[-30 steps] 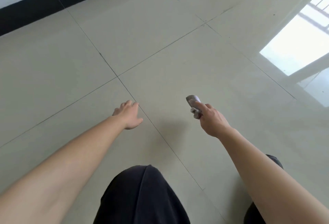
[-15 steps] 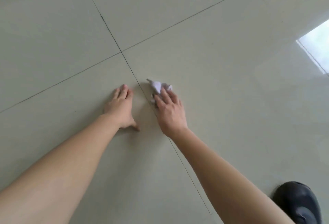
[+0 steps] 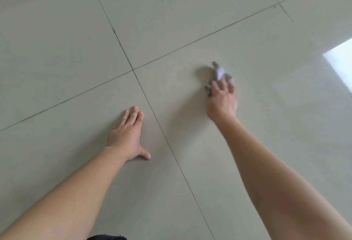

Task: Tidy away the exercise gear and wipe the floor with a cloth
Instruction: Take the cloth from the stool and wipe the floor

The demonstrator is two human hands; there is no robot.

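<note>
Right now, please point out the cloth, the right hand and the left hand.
cloth [image 3: 219, 72]: head view, on the crumpled part ahead of the fingers.
right hand [image 3: 222, 102]: head view, on the back of the hand.
left hand [image 3: 126, 135]: head view, on the back of the hand.

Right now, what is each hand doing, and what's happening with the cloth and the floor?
left hand: open, pressed flat on the floor, fingers together, thumb out.
right hand: palm down, fingers over the cloth, pressing it to the floor.
cloth: crumpled, blurred, poking out past the fingertips, on the floor.
floor: pale glossy tiles, dark grout lines, a few small dark specks, bright reflection at the right edge.
</note>
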